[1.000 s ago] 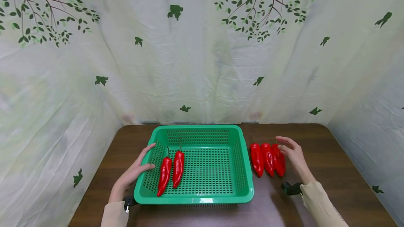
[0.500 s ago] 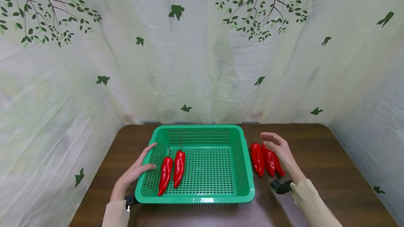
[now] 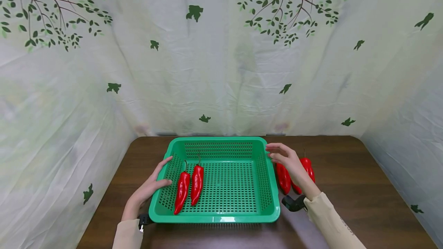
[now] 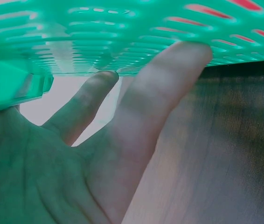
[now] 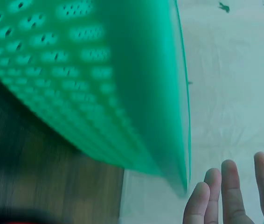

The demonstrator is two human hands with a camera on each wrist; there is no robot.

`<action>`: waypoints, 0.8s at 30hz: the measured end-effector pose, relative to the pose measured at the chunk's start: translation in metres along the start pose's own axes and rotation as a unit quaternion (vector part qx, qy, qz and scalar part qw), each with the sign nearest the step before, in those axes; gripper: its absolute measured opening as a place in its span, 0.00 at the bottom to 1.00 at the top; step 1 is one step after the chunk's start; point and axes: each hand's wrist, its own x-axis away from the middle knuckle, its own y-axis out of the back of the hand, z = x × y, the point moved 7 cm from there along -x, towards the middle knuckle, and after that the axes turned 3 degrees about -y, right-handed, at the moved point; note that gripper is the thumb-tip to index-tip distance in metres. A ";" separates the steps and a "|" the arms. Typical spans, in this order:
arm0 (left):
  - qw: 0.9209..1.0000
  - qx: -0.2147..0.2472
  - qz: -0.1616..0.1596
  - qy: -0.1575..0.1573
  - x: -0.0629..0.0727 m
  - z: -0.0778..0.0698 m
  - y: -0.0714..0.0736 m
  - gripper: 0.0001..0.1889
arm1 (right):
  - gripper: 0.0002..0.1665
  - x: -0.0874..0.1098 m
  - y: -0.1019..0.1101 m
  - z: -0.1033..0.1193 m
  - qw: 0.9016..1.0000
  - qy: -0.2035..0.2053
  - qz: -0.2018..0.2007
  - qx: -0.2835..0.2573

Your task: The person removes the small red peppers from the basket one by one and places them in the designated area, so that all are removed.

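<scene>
A green slotted plastic basket holds two glossy red chili peppers, one beside the other, near its left wall. My left hand rests at the basket's left rim, thumb and fingers spread and straight; in the left wrist view the thumb lies against the slotted wall. At the right rim, my right hand hovers with nothing in it; its fingers are loosely extended beside the basket wall in the right wrist view. Under that hand, more red chili peppers lie on the table, partly hidden.
The brown wooden table extends around the basket, with its back edge near a pale curtain printed with leaves and branches. Black wrist cameras sit at both cuffs; the right one is close to the peppers.
My right hand has moved left from over the rightmost pepper, across the others, to the basket's right rim. The left hand, basket and peppers have stayed in place.
</scene>
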 end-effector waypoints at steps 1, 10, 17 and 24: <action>1.000 0.000 0.000 0.002 0.000 0.000 0.000 0.39 | 0.20 -0.001 -0.003 0.001 1.000 -0.004 0.006 0.000; 1.000 -0.004 -0.008 0.011 0.002 -0.002 0.001 0.40 | 0.20 -0.004 -0.017 0.008 0.999 -0.014 0.044 0.026; 1.000 0.002 -0.006 0.008 0.001 -0.001 0.000 0.40 | 0.20 -0.006 -0.020 0.017 0.998 -0.013 0.056 0.016; 1.000 0.002 -0.006 0.007 0.000 0.000 0.000 0.40 | 0.20 -0.011 -0.032 0.026 0.997 -0.013 0.071 0.022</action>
